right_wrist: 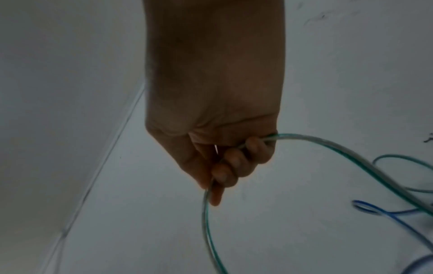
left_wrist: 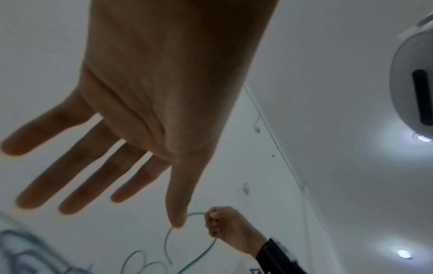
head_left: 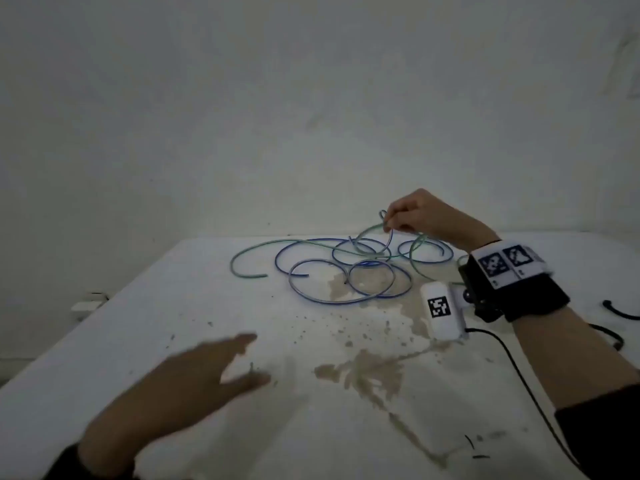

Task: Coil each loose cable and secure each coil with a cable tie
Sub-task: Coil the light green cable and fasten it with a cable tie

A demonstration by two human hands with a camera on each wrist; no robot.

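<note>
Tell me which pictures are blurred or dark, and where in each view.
Head view: dim overall, left hand motion-blurred, cables sharp. Left wrist view: palm shadowed, ceiling lamp glares. Right wrist view: right hand dark against the wall, green cable fairly clear, frame edges soft.

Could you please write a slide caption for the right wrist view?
Right hand grips the green cable above the table, a blue cable alongside.

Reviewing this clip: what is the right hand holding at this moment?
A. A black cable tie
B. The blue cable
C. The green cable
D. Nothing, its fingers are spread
C: the right hand has its fingers curled round the green cable, lifting a loop of it above the table, while the blue cable lies on the table and the left hand is spread and holds nothing.
</note>
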